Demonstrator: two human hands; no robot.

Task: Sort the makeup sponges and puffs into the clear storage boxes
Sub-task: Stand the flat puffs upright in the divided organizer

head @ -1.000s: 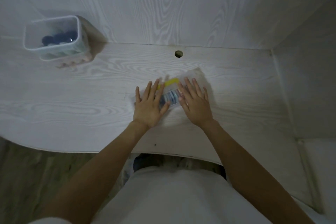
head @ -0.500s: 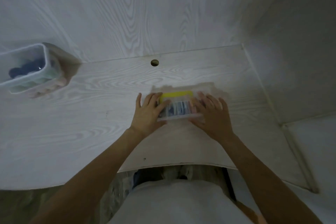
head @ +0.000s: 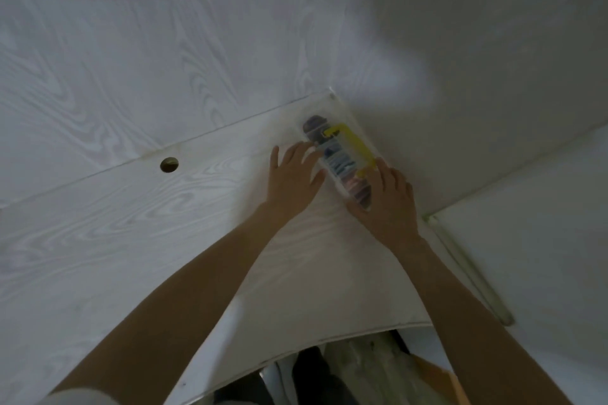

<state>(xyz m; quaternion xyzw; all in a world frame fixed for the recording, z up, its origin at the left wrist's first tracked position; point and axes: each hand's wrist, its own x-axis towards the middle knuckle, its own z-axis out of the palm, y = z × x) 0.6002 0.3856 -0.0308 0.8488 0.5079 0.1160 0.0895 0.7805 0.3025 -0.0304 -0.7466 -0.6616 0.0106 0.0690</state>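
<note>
Sliding rightward since a moment ago, the clear plastic storage box with yellow latch (head: 340, 159) is now sitting in the back right corner of the pale wood-grain desk (head: 131, 223). Left hand (head: 291, 179), fingers spread, is touching its side; right hand (head: 386, 204) is pressing flat against its near end. Box looks filled, being put away. Labels too blurred to read.

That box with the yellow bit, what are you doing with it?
A person has both hands on a clear plastic storage box with a yellow clasp, which sits on the pale wood-grain desk near its far right corner. The left hand touches the box's left side with fingers spread, and the right hand presses against its near end. Coloured sponges or puffs show through the plastic. The picture is blurry, so finer detail is unclear.
</note>
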